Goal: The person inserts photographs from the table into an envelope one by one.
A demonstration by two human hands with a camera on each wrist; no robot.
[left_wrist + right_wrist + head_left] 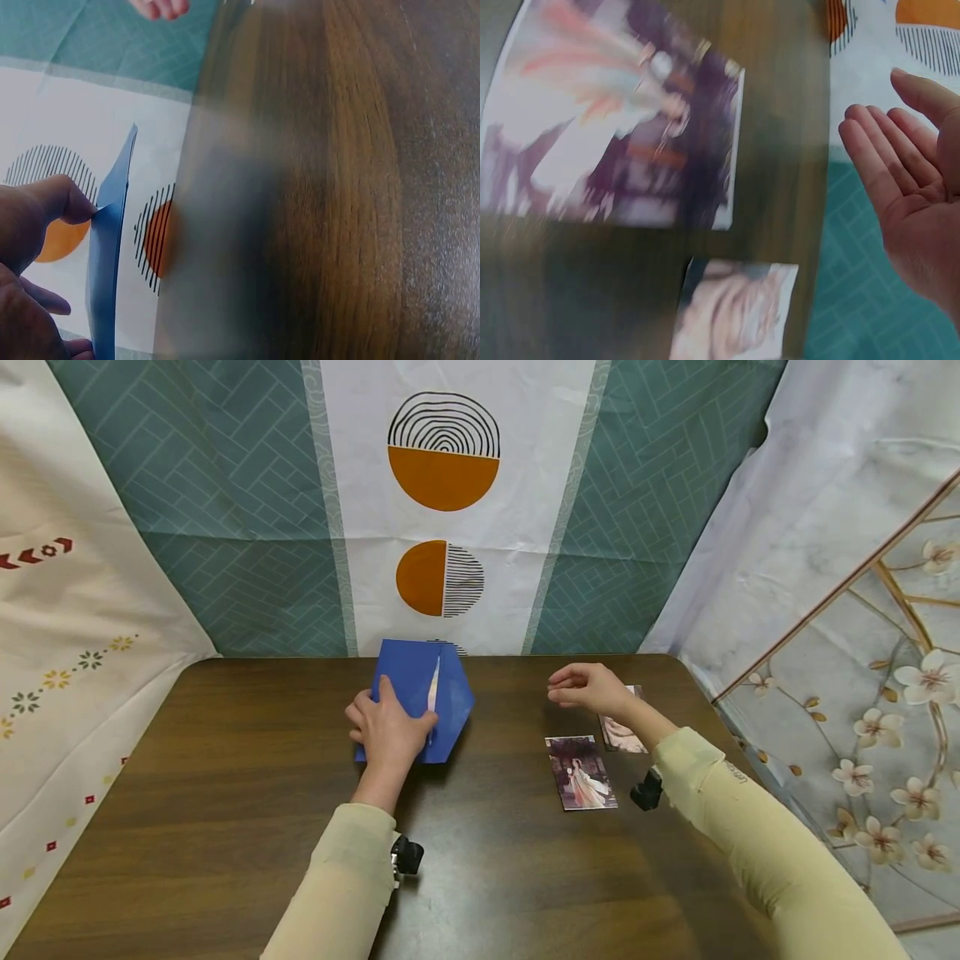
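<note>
My left hand (390, 727) grips a blue paper envelope (408, 672) near the table's far edge, thumb at its opening and the other fingers at its left side. A pale slit shows at that opening, and the pointed flap lies to the right. In the left wrist view the envelope (109, 255) appears almost edge-on, with the thumb at its edge. My right hand (588, 687) is held over the right side of the table with nothing in it, fingers loosely bent. Close by lie a photo of a figure in a flowing dress (581, 774) and a paler photo (621, 735), partly hidden by the right forearm.
The brown wooden table (225, 793) ends at a hanging teal and white curtain (517, 468) with orange circles. A flowered cloth (885, 760) borders the right side and a cream cloth (90, 610) the left.
</note>
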